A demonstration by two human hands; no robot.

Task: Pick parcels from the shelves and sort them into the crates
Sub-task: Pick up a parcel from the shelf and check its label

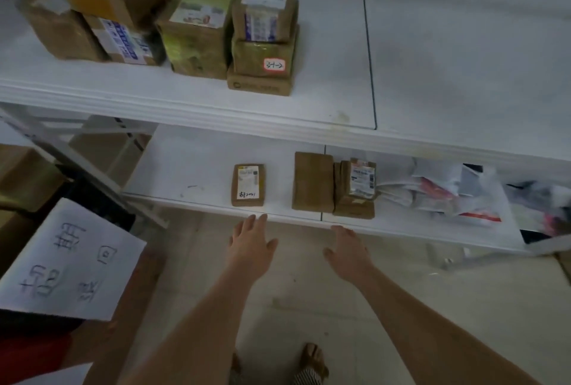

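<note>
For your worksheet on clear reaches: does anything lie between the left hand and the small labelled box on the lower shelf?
Nothing visible does. The left hand hovers open at the shelf edge, directly before the small box.

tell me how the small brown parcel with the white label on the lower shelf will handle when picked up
The small brown parcel looks like a flat, squared box, so probably stiff rather than floppy. Lying flat on the lower shelf, it should not roll or tip. Its small size suggests one hand could lift it.

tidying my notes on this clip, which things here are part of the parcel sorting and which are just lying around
Job:
small labelled parcel
plain brown parcel
parcel with shipping label
stacked parcels on upper shelf
left hand, right hand

Lying about:
handwritten paper sign
loose mailer bags
</note>
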